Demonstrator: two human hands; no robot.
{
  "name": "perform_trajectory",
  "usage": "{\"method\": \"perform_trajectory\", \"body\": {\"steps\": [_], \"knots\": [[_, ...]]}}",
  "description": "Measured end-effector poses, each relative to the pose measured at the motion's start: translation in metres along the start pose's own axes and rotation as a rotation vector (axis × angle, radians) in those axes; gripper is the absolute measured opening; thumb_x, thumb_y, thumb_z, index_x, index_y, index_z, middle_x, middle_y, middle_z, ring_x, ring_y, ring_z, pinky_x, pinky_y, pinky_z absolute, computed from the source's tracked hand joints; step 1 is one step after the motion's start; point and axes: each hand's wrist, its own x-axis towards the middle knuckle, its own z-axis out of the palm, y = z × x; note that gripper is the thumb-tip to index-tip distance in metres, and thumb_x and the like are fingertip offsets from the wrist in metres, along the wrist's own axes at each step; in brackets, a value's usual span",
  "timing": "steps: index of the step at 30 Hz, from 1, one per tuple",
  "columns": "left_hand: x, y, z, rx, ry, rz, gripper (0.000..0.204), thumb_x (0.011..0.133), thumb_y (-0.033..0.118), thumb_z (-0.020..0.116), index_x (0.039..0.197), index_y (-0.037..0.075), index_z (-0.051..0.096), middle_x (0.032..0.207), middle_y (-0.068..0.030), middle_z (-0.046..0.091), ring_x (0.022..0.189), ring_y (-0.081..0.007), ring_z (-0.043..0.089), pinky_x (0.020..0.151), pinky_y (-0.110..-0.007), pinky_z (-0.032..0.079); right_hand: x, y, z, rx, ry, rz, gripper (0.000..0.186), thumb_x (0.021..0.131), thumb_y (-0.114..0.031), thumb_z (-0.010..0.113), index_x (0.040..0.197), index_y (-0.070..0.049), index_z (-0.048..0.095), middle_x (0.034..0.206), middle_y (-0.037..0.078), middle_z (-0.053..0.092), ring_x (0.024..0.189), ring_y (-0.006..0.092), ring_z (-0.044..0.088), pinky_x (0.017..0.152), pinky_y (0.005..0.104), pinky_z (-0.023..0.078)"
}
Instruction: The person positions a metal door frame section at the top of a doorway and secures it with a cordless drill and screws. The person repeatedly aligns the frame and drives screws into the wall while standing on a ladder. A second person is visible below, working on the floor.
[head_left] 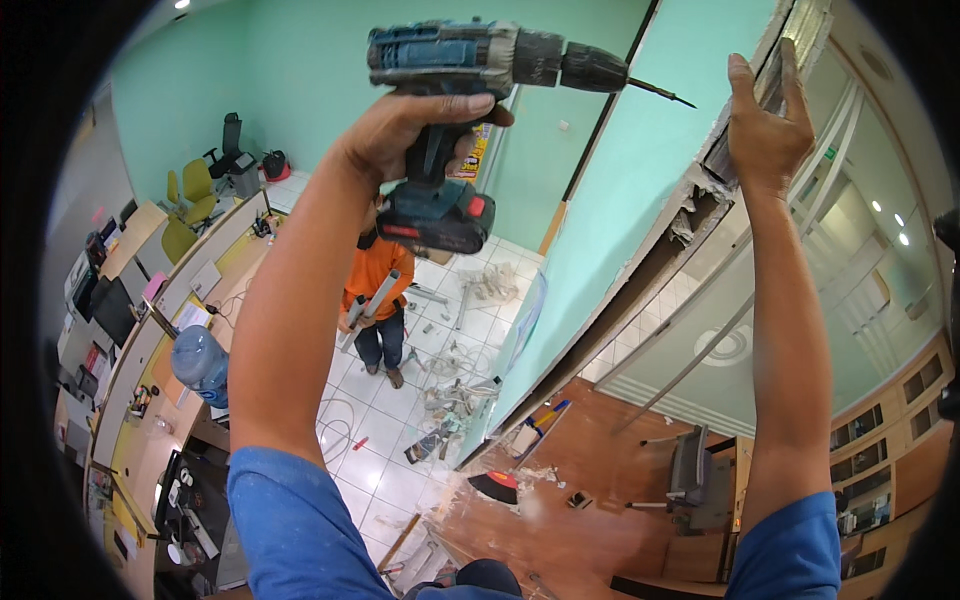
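My left hand [410,135] is wrapped round the grip of a blue and black cordless drill [450,60], raised high at the upper middle. A long dark driver bit [660,93] sticks out of its chuck to the right, its tip apart from the wall. My right hand [768,130] rests against the broken edge of a green wall panel [610,210], thumb and fingers spread apart on either side of the edge. A metal channel [790,70] shows inside that edge by my fingers. Torn board [690,215] hangs just below.
Below, a person in an orange shirt [375,270] holds grey metal lengths. Rubble [455,390] and cables litter the white tiles. A glass partition [690,350] stands right. Desks with a water bottle [200,362] line the left; a grey chair [690,470] is lower right.
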Motion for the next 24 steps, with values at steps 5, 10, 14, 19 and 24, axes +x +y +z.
{"method": "perform_trajectory", "body": {"steps": [5,10,14,19,24], "knots": [[0.033,-0.004,-0.007,0.136,-0.076,0.094,0.038,0.09,0.024,0.073,0.119,0.001,0.063,0.103,-0.0143,0.073,0.06,-0.0125,0.062,0.052,-0.027,0.054,0.0,0.004,0.0,-0.02,-0.022,0.015,0.069,0.086,-0.043,0.078,0.143,-0.009,0.058,0.135,0.019,0.064,0.129,0.0294,0.059,0.112,0.0389,0.041],[0.051,-0.011,-0.013,0.224,-0.1,0.12,0.039,0.089,0.025,0.074,0.118,0.0,0.063,0.104,-0.0159,0.073,0.059,-0.0125,0.062,0.052,-0.027,0.055,-0.001,0.002,0.0,0.008,-0.025,0.026,0.069,0.087,-0.042,0.079,0.142,-0.007,0.057,0.134,0.02,0.065,0.127,0.0287,0.059,0.112,0.0379,0.041],[0.057,-0.013,-0.016,0.28,-0.083,0.1,0.04,0.09,0.027,0.074,0.118,0.0,0.064,0.103,-0.0165,0.074,0.059,-0.0125,0.063,0.052,-0.026,0.055,-0.002,-0.001,0.0,0.032,-0.044,0.052,0.069,0.087,-0.039,0.079,0.142,-0.003,0.056,0.133,0.021,0.065,0.126,0.0277,0.06,0.111,0.0371,0.043],[0.062,-0.018,-0.011,0.222,-0.097,0.12,0.042,0.088,0.029,0.077,0.115,0.0,0.066,0.099,-0.0144,0.074,0.059,-0.0106,0.062,0.054,-0.026,0.055,-0.003,0.0,0.001,0.034,-0.056,0.041,0.069,0.089,-0.038,0.077,0.142,-0.001,0.055,0.134,0.021,0.064,0.127,0.0277,0.06,0.111,0.0372,0.043],[0.064,-0.017,-0.009,0.266,-0.128,0.123,0.041,0.087,0.031,0.077,0.113,0.0,0.068,0.099,-0.0142,0.074,0.06,-0.0102,0.061,0.054,-0.027,0.055,-0.003,0.003,0.001,0.003,-0.046,0.027,0.07,0.089,-0.04,0.076,0.142,0.0,0.055,0.136,0.02,0.062,0.129,0.0283,0.058,0.113,0.0379,0.041]]}}
